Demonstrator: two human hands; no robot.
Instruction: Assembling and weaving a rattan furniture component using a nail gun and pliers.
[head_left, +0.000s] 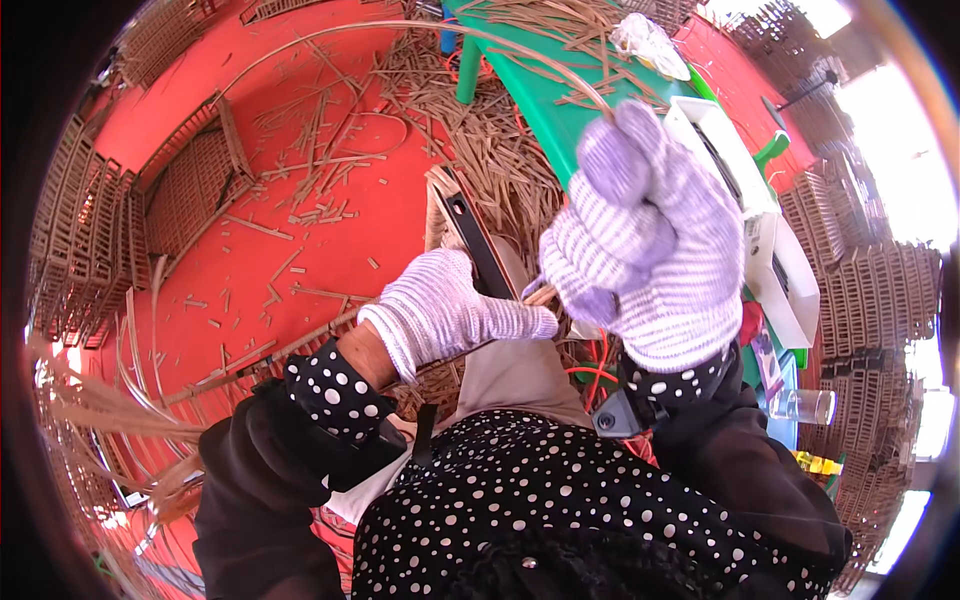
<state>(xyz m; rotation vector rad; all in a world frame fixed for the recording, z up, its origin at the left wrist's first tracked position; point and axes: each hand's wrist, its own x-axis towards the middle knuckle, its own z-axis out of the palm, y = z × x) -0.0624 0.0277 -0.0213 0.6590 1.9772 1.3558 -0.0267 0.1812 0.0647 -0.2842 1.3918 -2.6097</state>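
Observation:
Both my hands wear white-and-lilac striped knit gloves. My right hand [650,240] is closed on a long thin tan rattan-like strip [480,28], which leaves it at the top and arcs far over to the left. Short tan ends [541,296] show below that fist, close to my left thumb. My left hand [450,305] is curled, its thumb stretched toward the right hand and its other fingers hidden underneath. Beyond it a black bar with a hole [474,232] lies beside pale tan strips [438,215]. Part of a woven slatted basket [435,385] shows under my left hand.
Cut strips [490,130] litter the red floor [340,240]. A green table [535,85] bears more strips and a white crumpled bag [650,45]. White trays [785,280] and a clear cup [803,407] stand at right. Slatted baskets [195,180] are stacked on both sides.

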